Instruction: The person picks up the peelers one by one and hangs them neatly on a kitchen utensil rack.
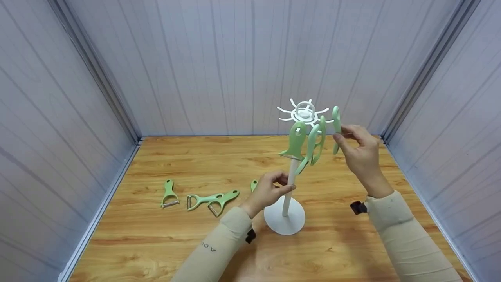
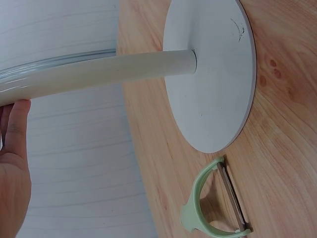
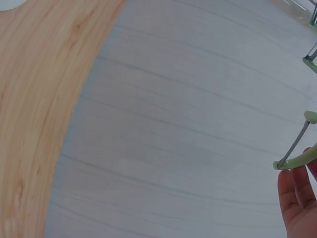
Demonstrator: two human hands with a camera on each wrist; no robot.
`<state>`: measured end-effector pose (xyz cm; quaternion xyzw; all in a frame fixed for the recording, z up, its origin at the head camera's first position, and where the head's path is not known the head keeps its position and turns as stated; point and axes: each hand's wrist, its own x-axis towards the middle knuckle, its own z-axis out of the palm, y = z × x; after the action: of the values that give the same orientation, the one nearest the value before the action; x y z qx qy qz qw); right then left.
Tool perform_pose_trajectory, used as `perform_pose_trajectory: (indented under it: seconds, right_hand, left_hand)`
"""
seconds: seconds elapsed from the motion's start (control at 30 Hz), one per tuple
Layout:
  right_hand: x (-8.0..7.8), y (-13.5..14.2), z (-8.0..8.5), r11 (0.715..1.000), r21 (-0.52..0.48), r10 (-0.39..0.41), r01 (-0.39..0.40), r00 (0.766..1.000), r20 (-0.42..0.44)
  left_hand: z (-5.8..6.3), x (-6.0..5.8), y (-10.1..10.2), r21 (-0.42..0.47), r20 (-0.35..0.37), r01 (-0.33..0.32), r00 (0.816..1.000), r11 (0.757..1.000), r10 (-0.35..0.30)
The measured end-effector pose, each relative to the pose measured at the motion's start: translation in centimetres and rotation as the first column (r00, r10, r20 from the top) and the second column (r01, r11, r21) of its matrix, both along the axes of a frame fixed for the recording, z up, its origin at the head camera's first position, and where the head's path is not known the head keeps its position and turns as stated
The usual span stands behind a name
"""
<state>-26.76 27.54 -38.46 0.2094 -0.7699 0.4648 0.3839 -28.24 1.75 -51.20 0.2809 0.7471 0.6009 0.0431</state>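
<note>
My left hand (image 1: 270,190) holds the upright pole (image 1: 287,203) of a white rack with a round base (image 1: 285,227) and a ring of curved hooks (image 1: 305,114) on top. Between thumb and fingers, my right hand (image 1: 362,152) pinches a light green peeler (image 1: 336,115), its handle end up at the tip of a right-hand hook. Whether the hook passes through its hole I cannot tell. Three green peelers hang on the front hooks, among them one facing me (image 1: 296,141). In the right wrist view the held peeler's blade (image 3: 294,144) shows above the fingertips.
On the wooden table (image 1: 156,243) several green peelers lie left of the rack: one apart (image 1: 169,190), two overlapping, and one partly hidden behind my left hand. That last one's head (image 2: 198,213) lies near the base in the left wrist view. Pale panelled walls (image 1: 235,66) enclose the table.
</note>
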Motion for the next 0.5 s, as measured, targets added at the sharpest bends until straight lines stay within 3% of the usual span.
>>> perform_pose_trajectory:
  seconds: [0.5]
  right_hand:
    - [-0.51,-0.9,0.38,0.999,0.051,0.01,-0.01,1.0,0.004]
  left_hand:
    - [-0.12,0.0,0.06,0.013,-0.007,0.002,1.0,1.0,-0.002]
